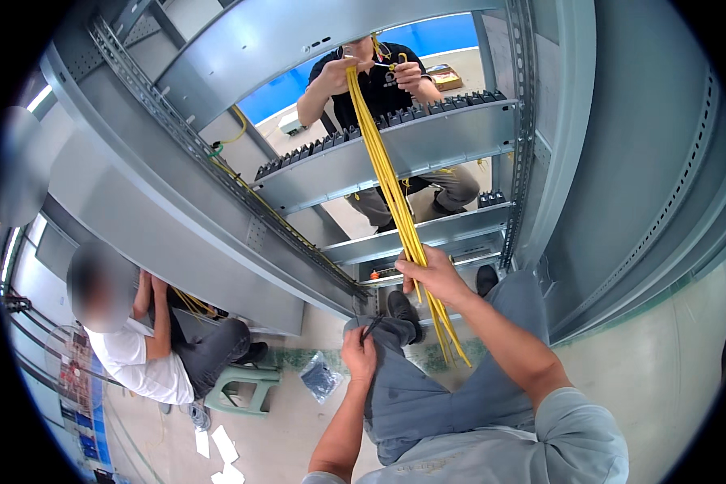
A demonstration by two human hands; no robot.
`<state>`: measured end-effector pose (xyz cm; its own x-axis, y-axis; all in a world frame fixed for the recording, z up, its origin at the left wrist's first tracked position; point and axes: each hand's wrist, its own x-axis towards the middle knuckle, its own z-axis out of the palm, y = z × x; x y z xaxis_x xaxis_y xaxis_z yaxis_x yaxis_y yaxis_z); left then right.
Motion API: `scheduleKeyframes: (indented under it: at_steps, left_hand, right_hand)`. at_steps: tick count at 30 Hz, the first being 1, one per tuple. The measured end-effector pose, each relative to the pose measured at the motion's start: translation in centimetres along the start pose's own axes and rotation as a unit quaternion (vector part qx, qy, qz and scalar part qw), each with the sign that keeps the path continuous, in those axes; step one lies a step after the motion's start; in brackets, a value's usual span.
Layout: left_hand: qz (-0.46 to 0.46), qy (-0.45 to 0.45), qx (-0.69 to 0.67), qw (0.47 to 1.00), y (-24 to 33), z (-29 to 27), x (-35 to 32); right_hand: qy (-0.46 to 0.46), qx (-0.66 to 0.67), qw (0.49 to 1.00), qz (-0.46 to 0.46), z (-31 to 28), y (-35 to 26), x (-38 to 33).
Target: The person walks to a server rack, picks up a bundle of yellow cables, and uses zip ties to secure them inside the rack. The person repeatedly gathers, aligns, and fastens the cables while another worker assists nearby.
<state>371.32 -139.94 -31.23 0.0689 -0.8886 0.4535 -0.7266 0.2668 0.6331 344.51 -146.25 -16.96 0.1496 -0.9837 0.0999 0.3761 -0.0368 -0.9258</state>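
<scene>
Shirt [500,460], yellow wires [387,173] lengthwise toward it

Wire bundle [390,185] before crossbar [460,139], 1 person [345,109] behind; stool [256,393] left of bag [321,377].

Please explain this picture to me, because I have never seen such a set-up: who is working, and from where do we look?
There is no machine arm here. A camera worn on a person's head looks down, and its wide lens bends straight edges. The right hand grips the lower part of a bundle of yellow cables. The left hand, near the knee, holds a small dark item, too small to name. Across the metal frame, a co-worker in black has a hand at the bundle's upper end. At left, another person in white is beside a green stool. On the floor lie a clear plastic bag and white papers.
</scene>
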Motion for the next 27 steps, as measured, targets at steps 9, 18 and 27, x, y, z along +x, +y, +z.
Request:
scheduleKeyframes:
  at_steps: [9, 18, 27]
  left_hand:
    - [0.01, -0.01, 0.031, 0.999, 0.8, 0.2, 0.0]
    - [0.002, -0.005, 0.014, 1.0, 1.3, 0.2, 0.2]
    - [-0.009, -0.003, 0.004, 1.0, 0.7, 0.0, 0.1]
  right_hand:
    - [-0.008, 0.016, 1.0, -0.024, -0.7, 1.0, 0.6]
    - [-0.116, 0.144, 0.983, 0.014, -1.2, 1.0, 1.2]
    - [-0.106, 0.132, 0.985, 0.006, -1.2, 0.9, 1.4]
